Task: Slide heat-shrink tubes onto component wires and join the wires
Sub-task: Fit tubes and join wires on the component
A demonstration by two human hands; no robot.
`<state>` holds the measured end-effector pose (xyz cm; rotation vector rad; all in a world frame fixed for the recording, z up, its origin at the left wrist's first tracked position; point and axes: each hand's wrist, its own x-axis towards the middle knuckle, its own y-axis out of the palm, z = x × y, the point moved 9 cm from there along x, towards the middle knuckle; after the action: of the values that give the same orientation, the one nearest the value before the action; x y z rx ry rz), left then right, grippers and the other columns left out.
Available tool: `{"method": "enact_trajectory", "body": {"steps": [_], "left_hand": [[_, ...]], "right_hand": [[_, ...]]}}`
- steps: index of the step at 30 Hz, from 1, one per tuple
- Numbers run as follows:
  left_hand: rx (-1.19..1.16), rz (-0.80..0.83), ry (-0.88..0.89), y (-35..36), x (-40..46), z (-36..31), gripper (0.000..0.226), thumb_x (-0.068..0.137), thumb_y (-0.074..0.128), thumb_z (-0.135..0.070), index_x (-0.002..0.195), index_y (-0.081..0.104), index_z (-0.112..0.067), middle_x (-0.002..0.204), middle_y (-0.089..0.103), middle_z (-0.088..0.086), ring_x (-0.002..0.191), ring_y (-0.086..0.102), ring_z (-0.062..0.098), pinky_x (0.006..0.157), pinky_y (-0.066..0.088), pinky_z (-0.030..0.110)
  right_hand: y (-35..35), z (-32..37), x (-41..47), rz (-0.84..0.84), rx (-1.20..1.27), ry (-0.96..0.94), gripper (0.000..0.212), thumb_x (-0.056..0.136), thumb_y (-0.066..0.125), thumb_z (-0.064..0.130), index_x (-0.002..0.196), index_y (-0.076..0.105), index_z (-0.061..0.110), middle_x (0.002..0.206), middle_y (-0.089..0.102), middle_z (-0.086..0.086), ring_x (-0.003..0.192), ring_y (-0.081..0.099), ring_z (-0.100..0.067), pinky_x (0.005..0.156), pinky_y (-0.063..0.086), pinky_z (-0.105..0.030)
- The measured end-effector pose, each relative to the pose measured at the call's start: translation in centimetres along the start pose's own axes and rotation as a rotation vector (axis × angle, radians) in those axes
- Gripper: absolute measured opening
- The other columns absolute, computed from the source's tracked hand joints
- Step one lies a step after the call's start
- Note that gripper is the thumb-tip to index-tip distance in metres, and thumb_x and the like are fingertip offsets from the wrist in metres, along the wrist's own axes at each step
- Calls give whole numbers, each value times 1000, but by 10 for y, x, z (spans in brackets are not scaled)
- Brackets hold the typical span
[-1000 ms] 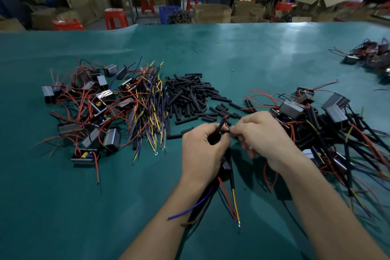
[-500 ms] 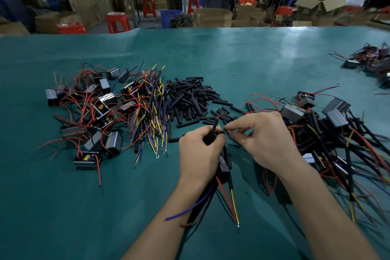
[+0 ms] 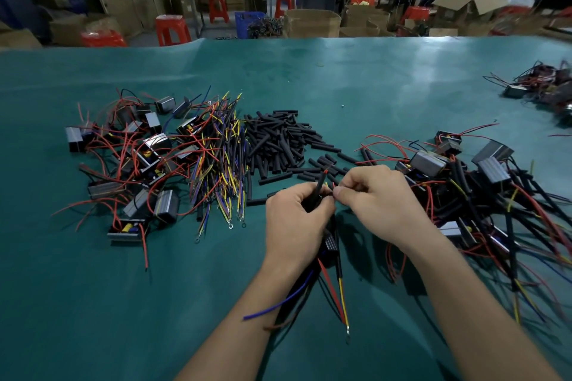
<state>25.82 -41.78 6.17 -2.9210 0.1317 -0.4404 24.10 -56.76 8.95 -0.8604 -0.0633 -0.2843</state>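
On the far left of the green table mat lies a heap of small grey metal box parts with red wires. Next to it sits a bunch of thin yellow, blue and black wires with ring ends. Just right of that is a pile of short black rubbery heat-shrink tubes.

In the middle, the left hand is curled tight round a black tube with a red wire tip poking out the top. A small dark box part with red, yellow and blue wires hangs down below this hand. The right hand touches the left one and pinches something tiny at its fingertips; I cannot tell what.

To do this well, I think the left hand should keep the wire stiff and straight while the right hand works gently.

On the right is a messy heap of finished grey boxes with black-covered wires. Its loose red wires lie close to the right wrist and could snag.
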Motion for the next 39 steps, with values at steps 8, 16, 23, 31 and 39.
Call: {"method": "enact_trajectory", "body": {"steps": [8,16,23,31,39], "left_hand": [[2,7,30,1,0,-3,9,83,73,-11,75,74,-16,55,52,-5,55,42,8,55,38,27],[-16,-42,-15,-4,2,3,8,83,75,-12,76,75,-16,55,55,-8,54,44,5,56,40,24],[-25,2,5,0,0,1,4,80,72,-15,77,75,-16,58,59,-6,57,48,9,60,45,30],[-59,-106,-68,-9,4,10,8,79,73,-17,72,73,-21,63,68,5,56,54,11,63,56,37],[-80,-94,-76,-9,4,12,10,75,68,-28,77,74,-20,66,68,8,59,54,13,63,55,43]], "right_hand": [[13,-21,-4,69,415,277,32,82,70,16,51,62,18,47,47,4,43,42,-18,41,31,-26],[-1,-7,-2,63,310,45,15,87,77,22,72,75,20,63,69,-4,59,56,-12,64,45,-35],[11,-19,-3,-37,301,245,31,81,62,23,55,50,12,45,31,8,44,26,-12,43,23,-23],[-18,19,-8,-179,41,-190,16,75,79,13,76,73,28,69,69,12,61,62,-9,63,51,-24],[-18,40,-16,-244,-85,-448,18,82,84,10,98,84,18,87,75,2,73,68,-19,68,57,-41]]}}
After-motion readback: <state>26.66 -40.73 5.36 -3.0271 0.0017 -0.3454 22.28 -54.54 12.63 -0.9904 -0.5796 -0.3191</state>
